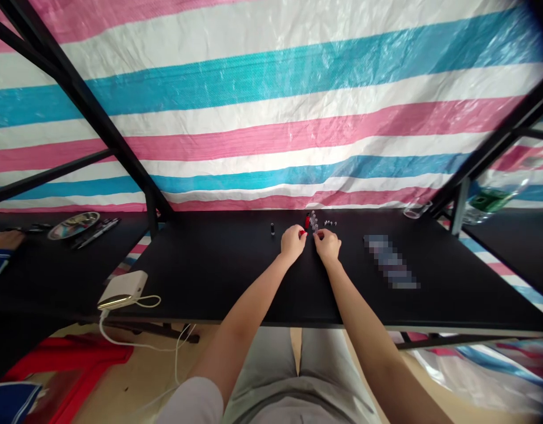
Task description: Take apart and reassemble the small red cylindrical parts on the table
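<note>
Black tabletop (pixel 201 259) lies under both hands. The left hand (pixel 292 245) pinches a small red piece (pixel 302 232) between thumb and fingers, just on the near side of a slim red object (pixel 307 221). Beside that runs a row of small clear pieces (pixel 314 221), and the right hand (pixel 328 245) has its fingertips at the row's near end; I cannot tell whether they grip one. Several tiny white pieces (pixel 330 224) lie just right of the row, and a small black-and-clear tube (pixel 272 229) is left of the left hand. Farther right, pixelation masks an oblong item (pixel 391 262) and any writing on it. Beyond the right-hand frame is a clear bottle with a green label (pixel 490 200), its lettering too blurred to read. Leftward sit a white box (pixel 130 285) with a white cable (pixel 104 314), a round metal tray (pixel 68 238), pens (pixel 97 234) and a co-worker's hand (pixel 9 239).
</note>
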Available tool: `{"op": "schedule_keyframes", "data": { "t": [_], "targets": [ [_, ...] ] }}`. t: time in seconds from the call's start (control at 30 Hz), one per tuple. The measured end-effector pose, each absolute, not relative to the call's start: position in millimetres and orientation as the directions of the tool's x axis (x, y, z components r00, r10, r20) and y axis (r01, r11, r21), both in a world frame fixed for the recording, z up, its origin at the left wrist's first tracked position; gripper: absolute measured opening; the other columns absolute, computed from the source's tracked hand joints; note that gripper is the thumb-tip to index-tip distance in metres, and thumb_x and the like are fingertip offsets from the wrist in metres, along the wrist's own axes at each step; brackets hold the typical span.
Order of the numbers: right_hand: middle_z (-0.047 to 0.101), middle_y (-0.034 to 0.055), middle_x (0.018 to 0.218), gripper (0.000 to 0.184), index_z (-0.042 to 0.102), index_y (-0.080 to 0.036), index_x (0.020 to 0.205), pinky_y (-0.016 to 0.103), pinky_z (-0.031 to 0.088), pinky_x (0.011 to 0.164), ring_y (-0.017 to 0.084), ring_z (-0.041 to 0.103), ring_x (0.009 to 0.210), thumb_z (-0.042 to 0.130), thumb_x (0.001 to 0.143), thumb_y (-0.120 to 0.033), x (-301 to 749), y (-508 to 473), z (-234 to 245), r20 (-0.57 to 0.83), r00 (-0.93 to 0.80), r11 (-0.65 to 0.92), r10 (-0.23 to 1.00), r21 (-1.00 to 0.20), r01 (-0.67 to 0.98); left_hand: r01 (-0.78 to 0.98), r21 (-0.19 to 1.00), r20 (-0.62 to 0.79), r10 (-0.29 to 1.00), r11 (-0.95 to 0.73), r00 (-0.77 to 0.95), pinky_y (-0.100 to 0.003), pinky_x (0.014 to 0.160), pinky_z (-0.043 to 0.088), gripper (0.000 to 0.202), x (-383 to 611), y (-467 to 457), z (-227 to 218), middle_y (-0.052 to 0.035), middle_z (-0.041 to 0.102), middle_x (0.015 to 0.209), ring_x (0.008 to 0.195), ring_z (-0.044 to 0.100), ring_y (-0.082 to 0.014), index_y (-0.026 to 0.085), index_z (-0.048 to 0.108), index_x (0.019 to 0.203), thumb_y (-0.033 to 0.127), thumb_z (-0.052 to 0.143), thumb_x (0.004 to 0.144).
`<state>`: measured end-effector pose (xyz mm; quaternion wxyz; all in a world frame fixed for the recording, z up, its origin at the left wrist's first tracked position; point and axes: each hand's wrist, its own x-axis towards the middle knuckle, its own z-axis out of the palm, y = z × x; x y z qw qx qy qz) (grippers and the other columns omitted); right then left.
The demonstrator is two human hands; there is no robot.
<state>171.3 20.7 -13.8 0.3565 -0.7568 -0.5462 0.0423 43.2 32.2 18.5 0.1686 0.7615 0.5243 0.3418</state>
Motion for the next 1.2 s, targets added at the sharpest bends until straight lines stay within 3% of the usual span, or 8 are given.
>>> {"op": "schedule_keyframes", "data": {
  "t": [0.23,0.4,0.7,1.03,1.2],
  "targets": [
    [0.063,0.0066,0.08,0.018,0.063,-0.018,0.081,0.029,0.033,0.066,0.02,0.054,0.078,0.049,0.077,-0.028,170,28,-14,0.323,0.405,-0.169,0.855,-0.565,0.808,0.802,0.521,0.164,0.957,-0.29,0.239,-0.032,0.078,0.044,0.007,67,58,17,-0.0079,0.061,0.089,0.087,0.057,-0.0198,0.017,0.057,0.082,0.021,0.052,0.078],
    [0.062,0.0075,0.08,0.019,0.063,-0.018,0.08,0.03,0.034,0.067,0.019,0.054,0.077,0.047,0.078,-0.028,171,31,-15,0.32,0.423,-0.18,0.848,-0.577,0.797,0.823,0.504,0.122,0.965,-0.263,0.233,-0.032,0.08,0.044,0.011,70,62,13,-0.0087,0.062,0.091,0.091,0.057,-0.0209,0.017,0.058,0.084,0.024,0.054,0.077],
    [0.063,0.008,0.083,0.02,0.063,-0.018,0.084,0.031,0.033,0.069,0.021,0.053,0.081,0.047,0.079,-0.029,174,33,-18,0.318,0.413,-0.18,0.853,-0.564,0.806,0.882,0.407,-0.068,0.955,-0.236,0.287,-0.033,0.076,0.047,0.021,83,72,33,-0.0174,0.063,0.095,0.093,0.06,-0.0281,0.011,0.06,0.091,0.022,0.057,0.073],
    [0.064,0.0069,0.082,0.022,0.065,-0.02,0.087,0.03,0.034,0.068,0.02,0.054,0.079,0.048,0.079,-0.032,175,33,-21,0.343,0.411,-0.159,0.845,-0.572,0.805,0.882,0.429,-0.01,0.975,-0.196,0.221,-0.036,0.081,0.045,0.024,85,63,25,-0.0195,0.06,0.103,0.102,0.056,-0.0294,0.01,0.056,0.098,0.023,0.052,0.079],
    [0.064,0.0073,0.086,0.02,0.064,-0.02,0.09,0.032,0.034,0.069,0.021,0.054,0.084,0.05,0.079,-0.031,174,32,-14,0.258,0.418,-0.224,0.871,-0.549,0.805,0.886,0.433,-0.012,0.982,-0.166,0.19,-0.036,0.081,0.044,0.03,85,56,25,-0.0205,0.057,0.104,0.104,0.054,-0.0305,0.008,0.052,0.102,0.027,0.053,0.078]
  ]
}}
